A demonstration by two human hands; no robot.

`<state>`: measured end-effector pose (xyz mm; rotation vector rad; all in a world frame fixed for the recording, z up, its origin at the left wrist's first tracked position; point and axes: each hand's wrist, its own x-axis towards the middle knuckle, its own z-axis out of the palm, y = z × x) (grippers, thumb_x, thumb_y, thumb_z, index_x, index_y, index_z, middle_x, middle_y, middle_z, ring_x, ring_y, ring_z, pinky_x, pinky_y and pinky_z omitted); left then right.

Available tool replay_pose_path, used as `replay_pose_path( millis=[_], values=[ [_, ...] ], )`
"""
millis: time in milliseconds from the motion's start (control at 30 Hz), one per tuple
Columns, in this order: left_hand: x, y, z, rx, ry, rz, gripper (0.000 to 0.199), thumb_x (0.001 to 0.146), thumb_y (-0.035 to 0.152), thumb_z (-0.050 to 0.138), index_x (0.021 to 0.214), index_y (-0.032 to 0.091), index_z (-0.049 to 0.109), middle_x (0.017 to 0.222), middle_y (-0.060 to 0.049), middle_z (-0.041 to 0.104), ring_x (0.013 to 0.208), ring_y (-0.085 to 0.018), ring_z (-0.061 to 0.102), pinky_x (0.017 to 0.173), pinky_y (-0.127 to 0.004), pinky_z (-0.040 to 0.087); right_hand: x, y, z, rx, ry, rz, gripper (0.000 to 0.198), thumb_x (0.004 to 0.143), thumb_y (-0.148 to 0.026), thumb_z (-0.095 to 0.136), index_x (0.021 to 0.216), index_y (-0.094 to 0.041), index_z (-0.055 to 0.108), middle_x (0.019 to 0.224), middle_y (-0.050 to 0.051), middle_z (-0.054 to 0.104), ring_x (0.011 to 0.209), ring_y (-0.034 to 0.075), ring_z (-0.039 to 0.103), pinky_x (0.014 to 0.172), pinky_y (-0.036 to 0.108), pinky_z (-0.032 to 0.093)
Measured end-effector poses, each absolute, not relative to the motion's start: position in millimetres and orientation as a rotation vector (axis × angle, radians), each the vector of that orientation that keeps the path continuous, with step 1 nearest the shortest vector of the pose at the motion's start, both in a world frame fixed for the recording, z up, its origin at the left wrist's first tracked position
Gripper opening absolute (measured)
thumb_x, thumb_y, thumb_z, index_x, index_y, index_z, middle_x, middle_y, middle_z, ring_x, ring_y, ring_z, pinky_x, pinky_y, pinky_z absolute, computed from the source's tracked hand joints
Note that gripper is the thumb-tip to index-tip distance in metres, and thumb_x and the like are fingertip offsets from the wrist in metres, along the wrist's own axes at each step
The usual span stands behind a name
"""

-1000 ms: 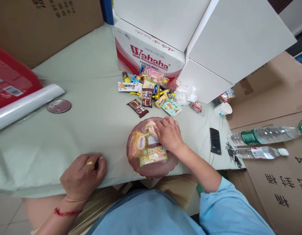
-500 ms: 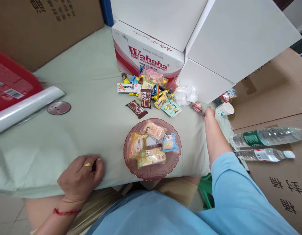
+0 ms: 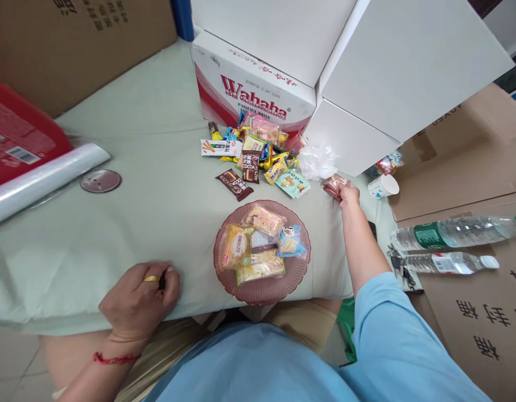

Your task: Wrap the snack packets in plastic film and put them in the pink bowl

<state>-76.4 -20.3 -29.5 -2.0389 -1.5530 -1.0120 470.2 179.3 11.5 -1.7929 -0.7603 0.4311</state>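
One reddish packet point(image 3: 332, 183), right of centre, pinched at its right end by nearly closed fingers of right hand point(image 3: 349, 195); best gripped lightly, clear of plastic bag point(image 3: 318, 162). Left hand point(image 3: 141, 298), lower left, in loose fist, nothing visible inside. Edges to mind: paper cup point(image 3: 383, 186), right; plate point(image 3: 260, 294), centre; moving room over cloth point(image 3: 328, 240) between.

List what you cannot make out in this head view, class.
Head view:
Dark object: mostly hidden by the right forearm.
Reddish packet: partly covered by the right hand.
Left hand: its own back hides the palm.
Red container: cut by the left edge.
Large bottle: cap end cut by the right edge.
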Motion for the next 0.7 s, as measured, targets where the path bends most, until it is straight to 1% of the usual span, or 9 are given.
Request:
replay_pose_path(
  millis=[200,300,367,433,467,533,567,600,700],
  values=[
    [-75,-22,-28,-2.048,-1.570,-1.024,0.007,0.084,0.013,0.068,0.082,0.020,0.066,0.069,-0.002,0.066,0.062,-0.017,0.056,0.052,-0.028,0.033,480,101,24,-1.792,-0.593,0.320,0.033,0.066,-0.028,0.082,0.076,-0.025,0.051,0.069,-0.001,0.065,0.072,0.022,0.073,0.058,0.029,0.064],
    [-74,-24,-26,-2.070,-1.600,-1.012,0.008,0.084,0.013,0.066,0.080,0.020,0.066,0.069,-0.002,0.066,0.061,-0.017,0.056,0.054,-0.029,0.034,484,59,43,-1.760,-0.571,0.302,0.041,0.065,-0.035,0.086,0.081,-0.025,0.050,0.079,-0.001,0.069,0.077,0.021,0.075,0.062,0.030,0.065],
    [-74,-26,-26,-2.095,-1.629,-0.997,0.009,0.085,0.013,0.065,0.079,0.021,0.066,0.070,-0.002,0.066,0.062,-0.018,0.057,0.056,-0.030,0.035,474,37,62,-1.684,-0.616,0.379,0.045,0.064,-0.037,0.090,0.088,-0.025,0.054,0.091,0.001,0.074,0.081,0.020,0.076,0.067,0.032,0.066],
    [-74,-27,-27,-2.114,-1.656,-0.982,0.009,0.085,0.014,0.065,0.080,0.021,0.067,0.070,-0.002,0.066,0.063,-0.018,0.058,0.057,-0.031,0.036,449,16,84,-1.549,-0.751,0.549,0.056,0.063,-0.038,0.095,0.105,-0.025,0.061,0.103,0.003,0.076,0.086,0.021,0.077,0.071,0.036,0.068],
    [-74,-27,-28,-2.114,-1.670,-0.981,0.009,0.086,0.014,0.065,0.080,0.020,0.067,0.070,-0.003,0.066,0.063,-0.018,0.058,0.056,-0.031,0.036,431,5,95,-1.513,-0.837,0.661,0.065,0.064,-0.039,0.096,0.118,-0.027,0.061,0.107,0.004,0.076,0.088,0.023,0.077,0.071,0.039,0.068],
    [-74,-28,-28,-2.117,-1.701,-0.970,0.009,0.086,0.014,0.064,0.080,0.020,0.068,0.071,-0.003,0.067,0.063,-0.018,0.058,0.057,-0.032,0.036,386,-15,116,-1.525,-1.002,0.842,0.083,0.072,-0.039,0.095,0.144,-0.032,0.054,0.105,0.004,0.077,0.090,0.023,0.077,0.072,0.038,0.068],
    [-73,-28,-28,-2.116,-1.718,-0.964,0.009,0.087,0.015,0.064,0.081,0.020,0.068,0.072,-0.004,0.067,0.064,-0.019,0.059,0.057,-0.032,0.036,363,-25,123,-1.532,-1.088,0.920,0.083,0.077,-0.039,0.093,0.149,-0.034,0.052,0.106,0.004,0.077,0.093,0.023,0.077,0.074,0.036,0.068],
    [-73,-29,-29,-2.114,-1.733,-0.960,0.009,0.087,0.015,0.063,0.081,0.020,0.069,0.073,-0.004,0.068,0.065,-0.019,0.059,0.057,-0.032,0.036,340,-33,127,-1.540,-1.178,1.007,0.077,0.082,-0.040,0.089,0.149,-0.035,0.053,0.110,0.004,0.076,0.098,0.023,0.077,0.077,0.036,0.067],
    [-72,-29,-28,-2.110,-1.761,-0.943,0.011,0.088,0.016,0.062,0.080,0.020,0.069,0.074,-0.004,0.068,0.066,-0.019,0.060,0.058,-0.032,0.035,287,-50,123,-1.553,-1.491,1.131,0.046,0.096,-0.042,0.077,0.139,-0.031,0.065,0.124,0.006,0.075,0.110,0.023,0.074,0.093,0.037,0.063]
  ],
)
